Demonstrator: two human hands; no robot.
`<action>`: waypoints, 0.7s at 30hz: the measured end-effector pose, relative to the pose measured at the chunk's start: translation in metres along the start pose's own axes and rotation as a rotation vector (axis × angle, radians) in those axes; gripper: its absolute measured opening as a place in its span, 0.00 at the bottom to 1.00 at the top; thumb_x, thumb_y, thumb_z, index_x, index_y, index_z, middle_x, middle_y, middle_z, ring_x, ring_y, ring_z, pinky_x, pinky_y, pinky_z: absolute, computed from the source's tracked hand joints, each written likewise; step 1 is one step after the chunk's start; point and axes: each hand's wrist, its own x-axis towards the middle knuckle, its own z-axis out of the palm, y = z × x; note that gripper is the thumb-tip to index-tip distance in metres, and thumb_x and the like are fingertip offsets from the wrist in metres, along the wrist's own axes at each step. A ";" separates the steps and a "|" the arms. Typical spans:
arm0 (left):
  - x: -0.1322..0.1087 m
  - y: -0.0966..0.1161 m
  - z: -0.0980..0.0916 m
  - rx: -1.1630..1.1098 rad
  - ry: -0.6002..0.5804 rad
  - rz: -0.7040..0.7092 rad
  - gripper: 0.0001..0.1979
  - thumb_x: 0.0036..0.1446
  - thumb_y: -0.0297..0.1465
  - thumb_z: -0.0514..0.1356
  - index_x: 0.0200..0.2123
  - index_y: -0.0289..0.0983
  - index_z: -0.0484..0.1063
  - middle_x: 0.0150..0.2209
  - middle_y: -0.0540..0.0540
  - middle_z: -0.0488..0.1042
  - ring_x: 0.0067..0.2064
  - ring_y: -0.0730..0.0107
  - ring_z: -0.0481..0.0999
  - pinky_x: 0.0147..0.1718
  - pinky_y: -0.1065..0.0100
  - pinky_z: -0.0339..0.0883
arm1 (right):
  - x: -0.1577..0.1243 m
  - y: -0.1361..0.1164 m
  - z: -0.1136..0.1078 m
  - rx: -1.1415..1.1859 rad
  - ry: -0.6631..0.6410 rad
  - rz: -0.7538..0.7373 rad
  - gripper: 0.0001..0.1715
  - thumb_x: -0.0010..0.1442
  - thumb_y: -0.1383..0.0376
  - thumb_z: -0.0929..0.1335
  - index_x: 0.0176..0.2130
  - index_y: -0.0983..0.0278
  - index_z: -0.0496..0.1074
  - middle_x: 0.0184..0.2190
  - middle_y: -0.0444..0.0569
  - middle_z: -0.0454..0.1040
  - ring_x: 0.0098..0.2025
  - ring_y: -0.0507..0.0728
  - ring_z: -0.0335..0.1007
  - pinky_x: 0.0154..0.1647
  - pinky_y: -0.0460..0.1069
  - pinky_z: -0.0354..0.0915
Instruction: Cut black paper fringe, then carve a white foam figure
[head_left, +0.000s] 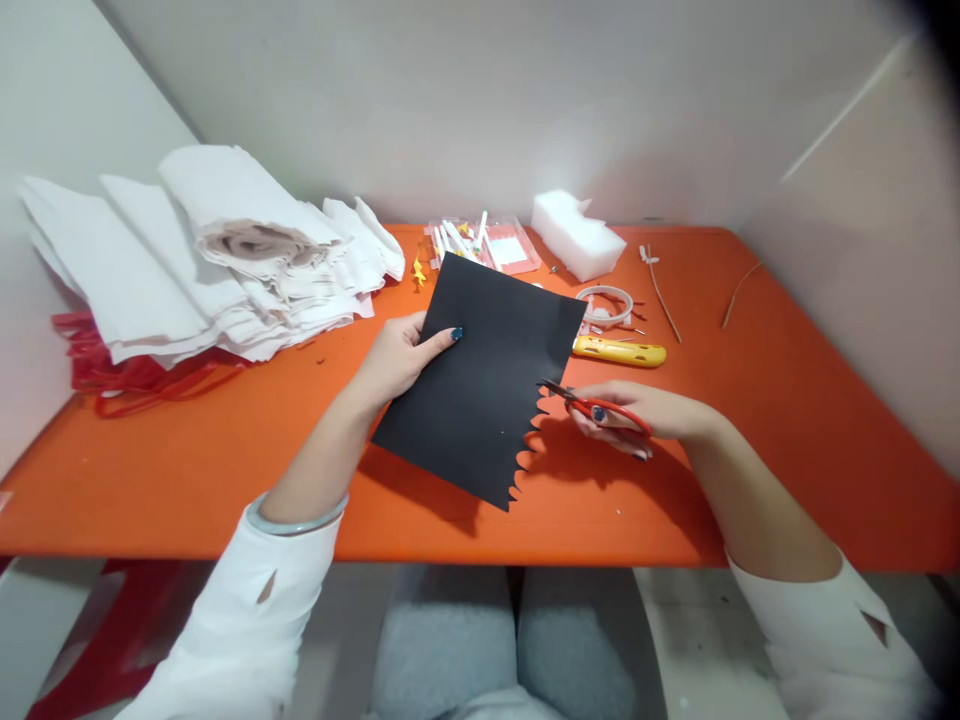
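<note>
My left hand (401, 352) grips the left edge of a black paper sheet (480, 380) and holds it tilted above the orange table (187, 470). The sheet's right edge has a jagged, toothed cut along its lower part. My right hand (637, 418) is closed on red-handled scissors (596, 405). Their blades point left and meet the sheet's right edge just above the jagged cut.
A heap of white folded fabric or paper (202, 260) lies at the back left on red straps (112, 375). Behind the sheet are a clear tray of pens (487, 245), a white foam block (576, 236), a tape ring (606, 303), a yellow cutter (619, 351) and thin sticks (664, 290).
</note>
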 end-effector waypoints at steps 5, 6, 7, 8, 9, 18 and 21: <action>-0.003 0.004 0.003 0.010 0.053 0.015 0.22 0.47 0.47 0.66 0.39 0.36 0.75 0.36 0.44 0.80 0.34 0.61 0.79 0.27 0.70 0.73 | 0.001 0.001 0.000 0.000 0.052 0.003 0.20 0.61 0.50 0.66 0.33 0.64 0.61 0.23 0.39 0.60 0.17 0.46 0.57 0.16 0.43 0.57; -0.004 0.005 0.004 0.007 0.061 0.019 0.22 0.47 0.48 0.65 0.38 0.36 0.75 0.36 0.45 0.80 0.34 0.61 0.79 0.27 0.70 0.73 | 0.001 0.001 0.000 0.003 0.057 -0.018 0.22 0.60 0.49 0.65 0.32 0.65 0.61 0.23 0.39 0.60 0.17 0.46 0.56 0.16 0.43 0.57; -0.004 0.006 0.004 0.004 0.071 0.025 0.22 0.47 0.48 0.65 0.38 0.36 0.74 0.36 0.45 0.80 0.34 0.61 0.79 0.27 0.70 0.73 | 0.001 0.000 0.001 0.005 0.059 -0.048 0.23 0.60 0.47 0.65 0.32 0.65 0.61 0.22 0.39 0.60 0.17 0.46 0.56 0.16 0.43 0.57; -0.005 0.007 0.005 0.003 0.085 0.032 0.22 0.47 0.48 0.65 0.38 0.36 0.74 0.36 0.45 0.80 0.34 0.62 0.79 0.27 0.70 0.73 | 0.001 0.000 0.002 0.004 0.058 -0.081 0.25 0.59 0.46 0.65 0.32 0.65 0.61 0.22 0.39 0.60 0.17 0.46 0.56 0.16 0.43 0.57; -0.005 0.008 0.005 0.005 0.099 0.037 0.22 0.47 0.48 0.65 0.38 0.36 0.74 0.36 0.45 0.80 0.34 0.61 0.79 0.27 0.70 0.73 | 0.001 -0.001 0.002 0.000 0.058 -0.106 0.25 0.59 0.45 0.64 0.32 0.65 0.61 0.22 0.39 0.60 0.16 0.46 0.55 0.16 0.43 0.56; -0.007 0.007 0.010 0.059 0.169 0.082 0.23 0.49 0.49 0.63 0.39 0.37 0.74 0.38 0.45 0.80 0.38 0.59 0.79 0.31 0.68 0.73 | 0.005 0.003 0.005 0.023 0.118 -0.164 0.28 0.57 0.41 0.64 0.34 0.64 0.60 0.22 0.39 0.60 0.16 0.45 0.55 0.16 0.44 0.56; -0.009 0.010 0.015 0.064 0.204 0.109 0.23 0.50 0.48 0.63 0.41 0.36 0.74 0.41 0.44 0.79 0.42 0.59 0.78 0.33 0.69 0.73 | 0.008 0.007 0.007 0.059 0.149 -0.220 0.30 0.57 0.40 0.63 0.34 0.64 0.61 0.23 0.40 0.62 0.16 0.46 0.56 0.17 0.45 0.58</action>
